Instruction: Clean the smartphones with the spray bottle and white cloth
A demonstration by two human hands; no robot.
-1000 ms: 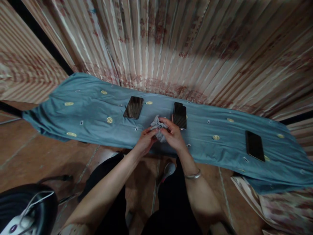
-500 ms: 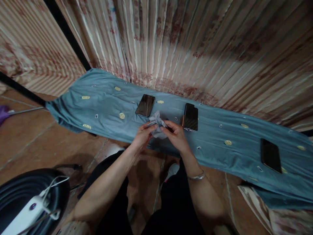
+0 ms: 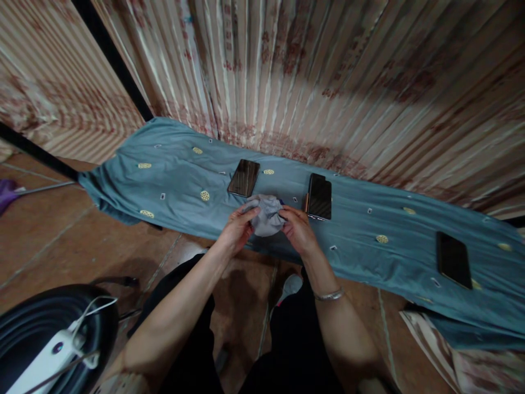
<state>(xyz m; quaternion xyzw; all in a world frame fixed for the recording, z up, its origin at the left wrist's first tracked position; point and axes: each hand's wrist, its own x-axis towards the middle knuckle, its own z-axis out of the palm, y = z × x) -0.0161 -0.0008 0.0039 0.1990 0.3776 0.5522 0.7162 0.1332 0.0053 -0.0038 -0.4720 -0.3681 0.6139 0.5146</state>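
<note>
My left hand (image 3: 237, 230) and my right hand (image 3: 298, 230) both grip a small grey cloth (image 3: 267, 215), stretched between them above the near edge of a blue patterned sheet (image 3: 172, 175). Just beyond the cloth a dark phone (image 3: 244, 177) lies face up on the sheet. A second dark phone (image 3: 319, 196) lies to the right of my right hand. A third phone (image 3: 452, 258) rests far to the right on the same sheet. A metal bangle (image 3: 328, 295) circles my right wrist.
Striped, red-printed curtains (image 3: 311, 71) hang behind the sheet-covered surface. A black round object (image 3: 24, 323) with a white power strip (image 3: 41, 364) sits at the bottom left on the brown tiled floor (image 3: 74, 241). My dark trousers and a shoe (image 3: 289, 284) show below.
The crumpled cloth has been pulled open and now spreads wider between my two hands. The view shifted left between the earliest frame and now.
</note>
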